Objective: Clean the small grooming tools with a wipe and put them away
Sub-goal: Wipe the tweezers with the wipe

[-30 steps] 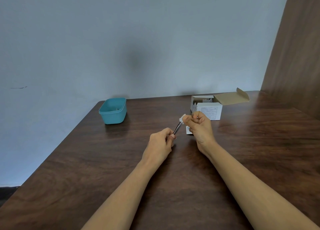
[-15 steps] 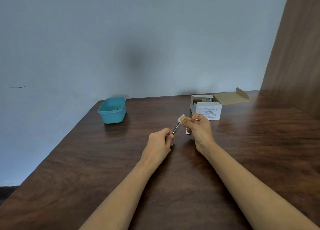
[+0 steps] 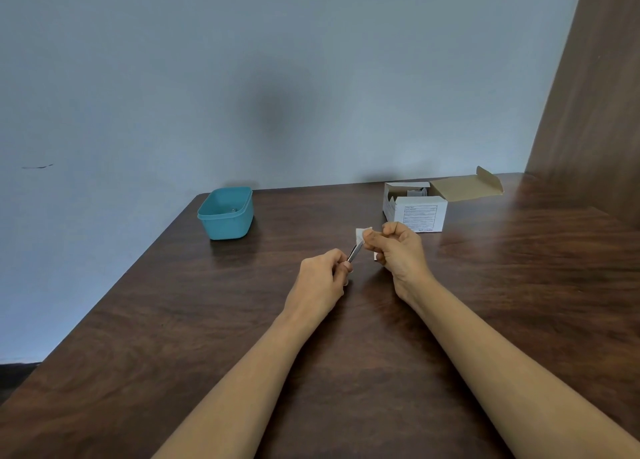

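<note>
We are mid-clean, by our reckoning. Our left hand [image 3: 320, 280] pinches the near end of a slim metal tool [image 3: 354, 253] above the bench [image 3: 173, 320], and the fingers [image 3: 375, 242] of our right hand [image 3: 403, 256] pinch a white wipe [image 3: 362, 233] round its far tip. The teal tub [image 3: 227, 226] at the back left holds one small glinting thing, too small to name, so perhaps one tool is stowed. This one has yet to go in; whether others wait in the open carton [image 3: 420, 212] we cannot tell.
</note>
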